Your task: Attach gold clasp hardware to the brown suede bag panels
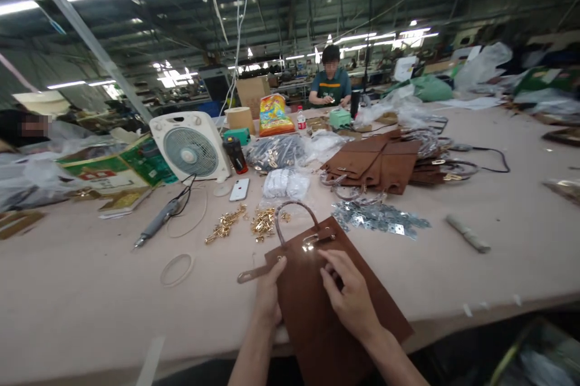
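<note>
A brown leather bag panel with a wrapped loop handle lies tilted over the table's front edge. My left hand is closed on its left edge, thumb on top and fingers hidden underneath. Near that thumb a brown strap tab sticks out to the left. My right hand is over the panel, fingers bent and apart, fingertips just below a shiny gold clasp. Whether they touch it I cannot tell. Beyond the panel are gold metal fittings in two piles and flat silver plates.
Brown bag pieces are stacked at the back right. An electric screwdriver, a white fan, a phone and a clear ring are on the left. A rolled cloth lies right. Another person works across the table.
</note>
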### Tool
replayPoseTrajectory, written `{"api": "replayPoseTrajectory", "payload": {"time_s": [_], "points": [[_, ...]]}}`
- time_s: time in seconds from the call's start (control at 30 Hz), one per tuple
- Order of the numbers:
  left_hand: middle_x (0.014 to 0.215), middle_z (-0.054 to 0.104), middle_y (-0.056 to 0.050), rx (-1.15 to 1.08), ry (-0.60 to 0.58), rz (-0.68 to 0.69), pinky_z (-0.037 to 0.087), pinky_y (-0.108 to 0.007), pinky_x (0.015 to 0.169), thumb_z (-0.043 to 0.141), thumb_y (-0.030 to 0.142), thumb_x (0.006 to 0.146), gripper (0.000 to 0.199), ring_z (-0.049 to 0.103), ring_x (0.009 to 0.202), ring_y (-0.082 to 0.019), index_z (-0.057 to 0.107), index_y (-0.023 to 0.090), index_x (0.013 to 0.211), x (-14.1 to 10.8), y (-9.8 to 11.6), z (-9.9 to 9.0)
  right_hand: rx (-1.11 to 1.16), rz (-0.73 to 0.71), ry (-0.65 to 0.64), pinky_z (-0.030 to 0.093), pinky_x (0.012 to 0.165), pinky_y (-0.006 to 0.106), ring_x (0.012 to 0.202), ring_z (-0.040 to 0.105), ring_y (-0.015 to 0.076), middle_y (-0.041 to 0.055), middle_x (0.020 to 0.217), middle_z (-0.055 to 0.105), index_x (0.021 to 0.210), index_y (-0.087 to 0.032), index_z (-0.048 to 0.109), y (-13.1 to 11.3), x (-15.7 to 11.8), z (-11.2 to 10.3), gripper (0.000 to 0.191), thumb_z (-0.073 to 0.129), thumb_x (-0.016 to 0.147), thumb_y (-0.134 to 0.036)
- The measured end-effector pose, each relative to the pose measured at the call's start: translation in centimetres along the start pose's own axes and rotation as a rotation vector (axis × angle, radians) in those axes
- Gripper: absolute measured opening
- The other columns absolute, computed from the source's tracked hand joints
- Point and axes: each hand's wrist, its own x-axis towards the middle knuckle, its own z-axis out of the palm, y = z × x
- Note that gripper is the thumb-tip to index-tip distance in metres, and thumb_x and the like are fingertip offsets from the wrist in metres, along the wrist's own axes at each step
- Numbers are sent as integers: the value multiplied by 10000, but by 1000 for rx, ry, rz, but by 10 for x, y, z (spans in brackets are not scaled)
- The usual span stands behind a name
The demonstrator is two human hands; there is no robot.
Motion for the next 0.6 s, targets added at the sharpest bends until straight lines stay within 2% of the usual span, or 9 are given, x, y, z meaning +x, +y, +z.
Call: {"api": "replayPoseTrajectory", "payload": {"time_s": [0.1, 0.23, 0.3, 0.47, 0.53, 0.6], "points": [[1182, 768, -189, -114, -97, -104, 515, -569, 1119, 798, 279, 839, 469, 694, 1195, -403, 712, 76, 1253, -14, 10, 7, -45, -29, 3, 592, 980, 390, 1131, 658, 252, 92, 1319, 625, 1422, -280, 590, -8, -2, -3, 377, 502, 1055, -278], [1237, 743, -208, -203, -231, -150, 439, -606, 1179, 724, 394, 907, 503, 652, 1251, -430, 711, 56, 1280, -36, 23, 23, -141, -120, -2, 483, 1170, 487, 1398, 513, 299, 84, 1508, 530, 1555, -288, 450, -24, -1, 0, 516, 541, 1048, -312], [1233, 750, -189, -210, -213, -73, 431, -603, 1186, 743, 387, 900, 485, 659, 1241, -425, 721, 82, 1277, -46, 29, 31, -159, -157, 20, 482, 1175, 493, 1435, 479, 307, 92, 1558, 483, 1593, -278, 386, -33, 2, 2, 574, 547, 1043, -323], [1155, 789, -121, -166, -40, 129, 490, -571, 1145, 827, 335, 830, 393, 678, 1215, -410, 785, 177, 1187, -62, 46, 37, -169, -164, 143, 473, 1178, 512, 1450, 463, 325, 112, 1574, 471, 1602, -256, 361, -53, 20, -10, 597, 553, 1044, -340], [1126, 798, -109, -143, -12, 172, 504, -564, 1134, 845, 338, 804, 333, 677, 1217, -414, 817, 194, 1104, -65, 52, 36, -150, -154, 169, 480, 1166, 513, 1421, 490, 328, 113, 1548, 501, 1587, -262, 389, -58, 28, -19, 579, 563, 1042, -350], [1106, 803, -103, -100, -23, 194, 508, -556, 1136, 843, 340, 801, 292, 674, 1224, -413, 832, 207, 1060, -69, 56, 37, -109, -148, 187, 543, 1084, 470, 1315, 576, 313, 117, 1463, 568, 1549, -270, 445, -64, 34, -27, 527, 565, 1042, -350]]}}
